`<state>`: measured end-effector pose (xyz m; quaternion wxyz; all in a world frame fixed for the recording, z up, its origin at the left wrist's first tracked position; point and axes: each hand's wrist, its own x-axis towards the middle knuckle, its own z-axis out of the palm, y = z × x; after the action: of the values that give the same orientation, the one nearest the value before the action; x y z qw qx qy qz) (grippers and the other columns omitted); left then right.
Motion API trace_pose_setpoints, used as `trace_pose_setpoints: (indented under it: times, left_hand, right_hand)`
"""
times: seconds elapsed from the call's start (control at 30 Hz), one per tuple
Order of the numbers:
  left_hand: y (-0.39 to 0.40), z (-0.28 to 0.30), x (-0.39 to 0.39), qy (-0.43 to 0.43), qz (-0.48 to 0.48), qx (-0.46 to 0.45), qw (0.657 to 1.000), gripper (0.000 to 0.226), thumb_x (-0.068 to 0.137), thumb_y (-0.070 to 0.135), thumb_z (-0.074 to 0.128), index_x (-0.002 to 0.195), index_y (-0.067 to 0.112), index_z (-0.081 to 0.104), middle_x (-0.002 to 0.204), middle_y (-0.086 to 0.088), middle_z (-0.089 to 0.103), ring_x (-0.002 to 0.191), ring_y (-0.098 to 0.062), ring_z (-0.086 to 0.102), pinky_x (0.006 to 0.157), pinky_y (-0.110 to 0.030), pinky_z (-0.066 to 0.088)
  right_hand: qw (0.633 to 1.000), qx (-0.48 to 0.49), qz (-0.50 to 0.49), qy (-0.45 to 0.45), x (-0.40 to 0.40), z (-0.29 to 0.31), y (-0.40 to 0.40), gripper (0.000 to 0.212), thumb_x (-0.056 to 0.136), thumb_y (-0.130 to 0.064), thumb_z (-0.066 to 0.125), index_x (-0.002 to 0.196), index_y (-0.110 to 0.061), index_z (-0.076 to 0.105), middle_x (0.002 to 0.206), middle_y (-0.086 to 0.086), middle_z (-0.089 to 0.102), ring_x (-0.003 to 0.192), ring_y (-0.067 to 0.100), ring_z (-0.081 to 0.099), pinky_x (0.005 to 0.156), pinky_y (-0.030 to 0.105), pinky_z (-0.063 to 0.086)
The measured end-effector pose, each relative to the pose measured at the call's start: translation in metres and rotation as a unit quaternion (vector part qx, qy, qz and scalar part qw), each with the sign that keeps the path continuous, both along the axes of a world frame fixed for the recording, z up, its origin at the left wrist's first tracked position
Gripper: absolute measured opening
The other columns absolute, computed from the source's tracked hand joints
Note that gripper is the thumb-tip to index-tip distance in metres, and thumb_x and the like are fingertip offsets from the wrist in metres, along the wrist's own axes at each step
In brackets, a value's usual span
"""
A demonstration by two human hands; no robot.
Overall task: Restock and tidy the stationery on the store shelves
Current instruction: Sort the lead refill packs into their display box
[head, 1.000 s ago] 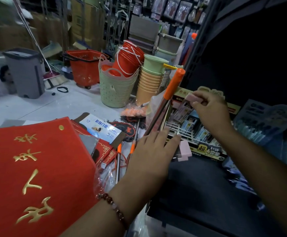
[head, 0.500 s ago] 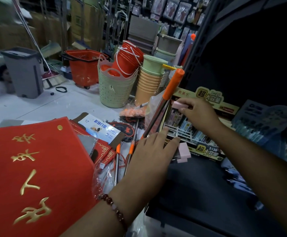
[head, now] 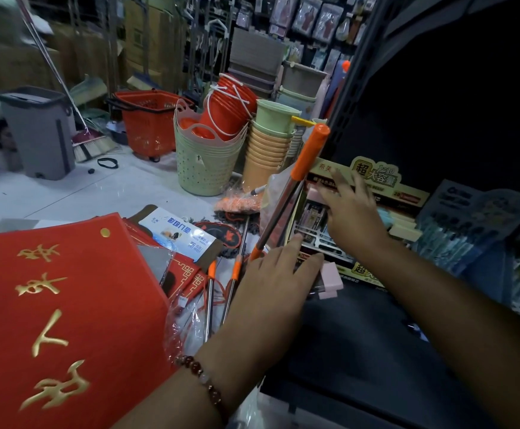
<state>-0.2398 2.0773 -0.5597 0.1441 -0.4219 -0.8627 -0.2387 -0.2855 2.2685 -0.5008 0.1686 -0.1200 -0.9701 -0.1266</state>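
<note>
My left hand (head: 275,280) is down at the front edge of the dark shelf (head: 360,345), and it's holding a small stack of pink erasers (head: 329,278); the pink blocks poke out past my fingertips on the right, right in front of the display box (head: 373,178) with the yellow header card. My right hand (head: 354,212) is reaching over into that display box with fingers spread and pretty much straight, a bit blurry, so it's let go and isn't gripping anything. Just under its fingers there's another pink eraser (head: 314,193) sitting at the top left of the box, touching or nearly touching my fingertips, can't tell which. The box has rows of little packs in a white rack, too small to read. An orange-handled mop pole (head: 295,187) leans against the left side of the box, and two more poles lie on the floor beside my left wrist. On the left there's a big red mat (head: 66,305) with gold characters. Further back on the floor are stacked green baskets (head: 209,162), orange buckets, a red shopping basket (head: 147,122) and a grey bin (head: 38,131).
</note>
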Motion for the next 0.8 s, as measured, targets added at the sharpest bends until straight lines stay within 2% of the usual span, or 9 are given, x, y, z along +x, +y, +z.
trace_pose_setpoints:
  times: [0.2,0.3,0.4,0.47,0.53,0.6,0.67,0.73,0.8]
  left_hand:
    - [0.001,0.004,0.003,-0.025,-0.004,-0.003,1.0,0.076,0.088,0.012,0.058,0.152,0.029,0.021,0.163,-0.007,0.008,0.145,-0.027,0.019,0.112,-0.04,0.025]
    - [0.004,0.003,0.003,-0.034,-0.011,0.025,0.999,0.07,0.087,0.014,0.058,0.15,0.027,0.03,0.16,-0.007,0.022,0.139,-0.028,0.033,0.107,-0.04,0.033]
    - [0.003,0.002,0.002,-0.042,-0.017,0.092,0.995,0.065,0.083,0.011,0.058,0.142,0.03,0.041,0.144,0.004,0.045,0.121,-0.02,0.051,0.094,-0.033,0.044]
    - [0.001,0.004,0.006,-0.093,-0.027,0.154,0.983,0.057,0.089,0.015,0.056,0.138,0.04,0.042,0.129,0.016,0.05,0.113,-0.006,0.05,0.089,-0.021,0.043]
    - [0.0,0.007,0.012,-0.186,-0.031,0.222,0.957,0.045,0.093,0.022,0.059,0.131,0.042,0.048,0.112,0.022,0.053,0.102,0.003,0.051,0.084,-0.009,0.039]
    - [0.002,0.012,0.015,-0.296,-0.022,0.281,0.913,0.023,0.09,0.025,0.064,0.111,0.035,0.062,0.093,0.016,0.061,0.082,0.001,0.057,0.077,-0.019,0.046]
    - [0.002,0.017,0.019,-0.382,-0.019,0.329,0.863,0.005,0.088,0.019,0.068,0.088,0.022,0.064,0.074,0.002,0.064,0.061,-0.008,0.055,0.062,-0.027,0.049]
    - [0.0,0.02,0.022,-0.422,-0.025,0.356,0.834,0.009,0.086,0.013,0.071,0.088,0.02,0.066,0.076,0.0,0.07,0.065,-0.013,0.063,0.062,-0.023,0.05]
    - [-0.004,0.02,0.024,-0.44,-0.027,0.356,0.824,0.015,0.083,0.014,0.074,0.094,0.023,0.068,0.083,0.003,0.074,0.076,-0.01,0.068,0.068,-0.022,0.053]
  right_hand:
    - [0.998,-0.019,-0.031,-0.042,0.002,0.004,-0.007,0.082,0.087,-0.002,0.05,0.154,-0.033,0.013,0.164,-0.001,-0.002,0.148,0.037,-0.011,0.12,0.052,0.001]
    - [0.998,-0.054,-0.03,-0.022,0.006,0.005,-0.014,0.085,0.088,-0.001,0.049,0.155,-0.027,0.005,0.164,-0.004,-0.006,0.148,0.034,-0.014,0.12,0.051,0.0]
    - [0.98,-0.198,0.001,0.028,0.029,0.01,-0.022,0.078,0.093,-0.002,0.047,0.156,-0.028,0.007,0.164,-0.009,-0.003,0.15,0.023,-0.01,0.122,0.045,0.006]
    - [0.943,-0.328,0.036,0.053,0.055,0.012,-0.028,0.066,0.097,-0.008,0.047,0.154,-0.029,0.021,0.162,-0.009,0.011,0.15,0.017,0.005,0.119,0.035,0.013]
    - [0.89,-0.446,0.055,0.073,0.083,0.013,-0.036,0.053,0.098,-0.01,0.05,0.145,-0.033,0.04,0.153,-0.011,0.035,0.142,0.011,0.029,0.111,0.028,0.026]
    - [0.84,-0.535,0.063,0.063,0.105,0.016,-0.044,0.042,0.098,-0.011,0.052,0.132,-0.034,0.055,0.137,-0.015,0.054,0.128,0.004,0.048,0.105,0.026,0.038]
    - [0.793,-0.605,0.068,0.024,0.118,0.018,-0.049,0.031,0.098,-0.015,0.054,0.123,-0.031,0.064,0.121,-0.015,0.066,0.114,0.001,0.06,0.1,0.027,0.047]
    - [0.751,-0.656,0.071,0.005,0.125,0.019,-0.052,0.024,0.097,-0.02,0.056,0.116,-0.03,0.069,0.11,-0.011,0.072,0.103,0.005,0.067,0.094,0.03,0.054]
    - [0.733,-0.676,0.07,0.006,0.128,0.018,-0.054,0.022,0.095,-0.021,0.06,0.114,-0.029,0.069,0.105,-0.011,0.074,0.098,0.008,0.069,0.09,0.031,0.056]
